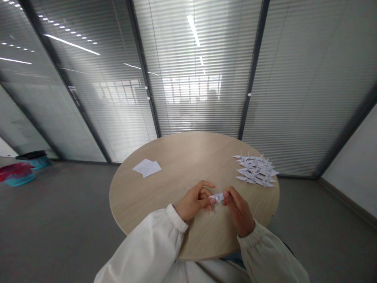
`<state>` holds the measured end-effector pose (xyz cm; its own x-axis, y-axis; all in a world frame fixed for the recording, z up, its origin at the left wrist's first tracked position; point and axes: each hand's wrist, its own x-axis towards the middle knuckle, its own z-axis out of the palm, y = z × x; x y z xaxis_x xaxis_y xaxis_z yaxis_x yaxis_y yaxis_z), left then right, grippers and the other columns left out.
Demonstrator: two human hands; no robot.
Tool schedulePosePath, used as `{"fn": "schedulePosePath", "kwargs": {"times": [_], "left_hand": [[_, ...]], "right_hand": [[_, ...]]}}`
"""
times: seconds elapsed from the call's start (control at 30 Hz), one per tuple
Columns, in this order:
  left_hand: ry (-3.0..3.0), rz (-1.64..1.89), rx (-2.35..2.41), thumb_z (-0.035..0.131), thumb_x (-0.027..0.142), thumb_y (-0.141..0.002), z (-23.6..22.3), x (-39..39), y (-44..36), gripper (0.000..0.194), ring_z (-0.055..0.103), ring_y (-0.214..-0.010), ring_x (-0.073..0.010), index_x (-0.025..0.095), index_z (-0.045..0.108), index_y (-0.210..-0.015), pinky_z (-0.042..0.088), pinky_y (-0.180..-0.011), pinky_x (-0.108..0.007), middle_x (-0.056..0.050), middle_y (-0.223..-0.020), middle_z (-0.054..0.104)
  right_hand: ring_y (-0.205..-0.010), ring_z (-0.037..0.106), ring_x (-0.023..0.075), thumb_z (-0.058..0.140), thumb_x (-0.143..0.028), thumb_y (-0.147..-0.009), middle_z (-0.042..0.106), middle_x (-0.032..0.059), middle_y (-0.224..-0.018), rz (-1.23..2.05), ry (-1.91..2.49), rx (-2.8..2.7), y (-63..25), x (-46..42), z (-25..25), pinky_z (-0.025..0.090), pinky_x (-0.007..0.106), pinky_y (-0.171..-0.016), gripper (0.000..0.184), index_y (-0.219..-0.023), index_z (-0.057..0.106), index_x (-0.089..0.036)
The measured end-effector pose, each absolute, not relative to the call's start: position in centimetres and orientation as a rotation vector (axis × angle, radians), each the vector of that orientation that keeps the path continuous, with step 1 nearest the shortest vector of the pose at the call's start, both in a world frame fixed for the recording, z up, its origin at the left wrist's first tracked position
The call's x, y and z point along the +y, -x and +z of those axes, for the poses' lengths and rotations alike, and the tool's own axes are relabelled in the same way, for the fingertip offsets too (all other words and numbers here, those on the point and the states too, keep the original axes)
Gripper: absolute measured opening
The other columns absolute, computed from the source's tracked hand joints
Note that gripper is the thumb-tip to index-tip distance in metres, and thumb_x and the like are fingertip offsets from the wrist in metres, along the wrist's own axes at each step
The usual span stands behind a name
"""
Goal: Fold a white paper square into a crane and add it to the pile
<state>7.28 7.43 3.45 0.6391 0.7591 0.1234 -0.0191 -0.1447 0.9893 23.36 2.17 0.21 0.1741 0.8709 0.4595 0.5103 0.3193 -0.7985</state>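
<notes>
Between my two hands is a small folded white paper piece (218, 197), held just above the round table near its front. My left hand (196, 200) pinches its left end between thumb and fingers, with the index finger stretched out above. At the other end, the thumb and fingertips of my right hand (236, 205) are closed on the paper. Its exact shape is partly covered by my fingers. Right of my hands, rows of folded white paper cranes (256, 169) lie close together on the table. Some white paper sheets (147, 168) lie flat at the left.
The round wooden table (188, 157) stands before a glass partition with blinds (200, 78). On the grey floor at far left are two blue bins, one with a red liner (17, 171) and one with a black liner (32, 155). A white wall (353, 165) rises at right.
</notes>
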Motion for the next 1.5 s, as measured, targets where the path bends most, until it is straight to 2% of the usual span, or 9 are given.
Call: {"fn": "schedulePosePath", "kwargs": {"times": [0.3, 0.6, 0.73, 0.87, 1.0, 1.13, 1.3, 1.5], "left_hand": [[-1.539, 0.862, 0.694, 0.076, 0.037, -0.065, 4.2, 7.7, -7.0, 0.043, 0.049, -0.051, -0.0075, 0.014, 0.053, -0.094, 0.037, -0.05, -0.02, 0.001, -0.066, 0.061], [-1.448, 0.904, 0.702, 0.079, 0.033, -0.06, 4.6, 7.7, -7.0, 0.042, 0.05, -0.05, -0.0071, 0.013, 0.053, -0.087, 0.035, -0.047, -0.018, 0.0, -0.062, 0.065], [-1.439, 0.902, 0.733, 0.079, 0.034, -0.06, 4.4, 7.9, -6.9, 0.041, 0.053, -0.052, -0.0091, 0.014, 0.054, -0.085, 0.035, -0.046, -0.018, -0.002, -0.062, 0.066], [-1.407, 0.959, 0.783, 0.079, 0.035, -0.06, 4.1, 8.4, -6.8, 0.042, 0.057, -0.053, -0.011, 0.014, 0.055, -0.088, 0.036, -0.045, -0.018, -0.003, -0.062, 0.068], [-1.406, 0.967, 0.783, 0.077, 0.036, -0.063, 3.9, 8.5, -6.8, 0.041, 0.062, -0.06, -0.0141, 0.014, 0.055, -0.09, 0.039, -0.048, -0.019, -0.006, -0.067, 0.07], [-1.412, 0.939, 0.766, 0.077, 0.036, -0.063, 3.9, 8.4, -6.8, 0.041, 0.064, -0.063, -0.0159, 0.014, 0.055, -0.09, 0.041, -0.048, -0.02, -0.006, -0.068, 0.07], [-1.442, 0.901, 0.747, 0.073, 0.036, -0.067, 3.7, 8.4, -6.8, 0.041, 0.066, -0.067, -0.0174, 0.013, 0.054, -0.095, 0.043, -0.05, -0.021, -0.007, -0.07, 0.071], [-1.424, 0.917, 0.735, 0.065, 0.035, -0.075, 3.8, 8.1, -6.7, 0.037, 0.067, -0.083, -0.0222, 0.014, 0.052, -0.102, 0.048, -0.058, -0.025, -0.012, -0.087, 0.072]], "right_hand": [[-0.062, 0.048, 0.0147, 0.036, -0.048, -0.091, 0.047, -0.0019, -0.061, 0.736, 1.107, -1.363, -24.5, 2.7, -0.6, 0.039, 0.027, -0.064, 0.038, -0.066, 0.046, -0.021], [-0.059, 0.05, 0.0148, 0.042, -0.046, -0.089, 0.048, -0.0012, -0.059, 0.817, 1.001, -1.231, -24.9, 2.9, -1.0, 0.043, 0.027, -0.06, 0.036, -0.064, 0.047, -0.021], [-0.058, 0.051, 0.0146, 0.041, -0.046, -0.089, 0.049, -0.0019, -0.059, 0.703, 1.06, -1.244, -24.8, 2.8, -0.8, 0.044, 0.027, -0.06, 0.034, -0.068, 0.048, -0.021], [-0.056, 0.053, 0.014, 0.045, -0.044, -0.087, 0.052, -0.0032, -0.064, 0.47, 1.165, -1.165, -24.2, 2.3, -0.5, 0.044, 0.026, -0.057, 0.025, -0.093, 0.048, -0.02], [-0.061, 0.053, 0.0146, 0.045, -0.039, -0.087, 0.053, -0.0007, -0.067, 0.18, 1.279, -1.341, -23.3, 1.5, 0.1, 0.043, 0.027, -0.061, 0.019, -0.084, 0.049, -0.02], [-0.055, 0.048, 0.0131, 0.046, -0.034, -0.088, 0.048, -0.0021, -0.062, -0.036, 1.322, -1.495, -22.6, 1.4, 0.5, 0.04, 0.025, -0.059, 0.016, -0.084, 0.052, -0.02], [-0.056, 0.048, 0.0129, 0.04, -0.027, -0.091, 0.051, -0.0003, -0.065, -0.162, 1.302, -1.536, -22.6, 1.6, 0.5, 0.038, 0.024, -0.058, 0.018, -0.08, 0.052, -0.02], [-0.053, 0.046, 0.0128, 0.041, -0.028, -0.089, 0.049, -0.0016, -0.06, -0.247, 1.422, -1.501, -24.3, 2.3, -0.1, 0.035, 0.023, -0.054, 0.021, -0.072, 0.049, -0.02]]}}
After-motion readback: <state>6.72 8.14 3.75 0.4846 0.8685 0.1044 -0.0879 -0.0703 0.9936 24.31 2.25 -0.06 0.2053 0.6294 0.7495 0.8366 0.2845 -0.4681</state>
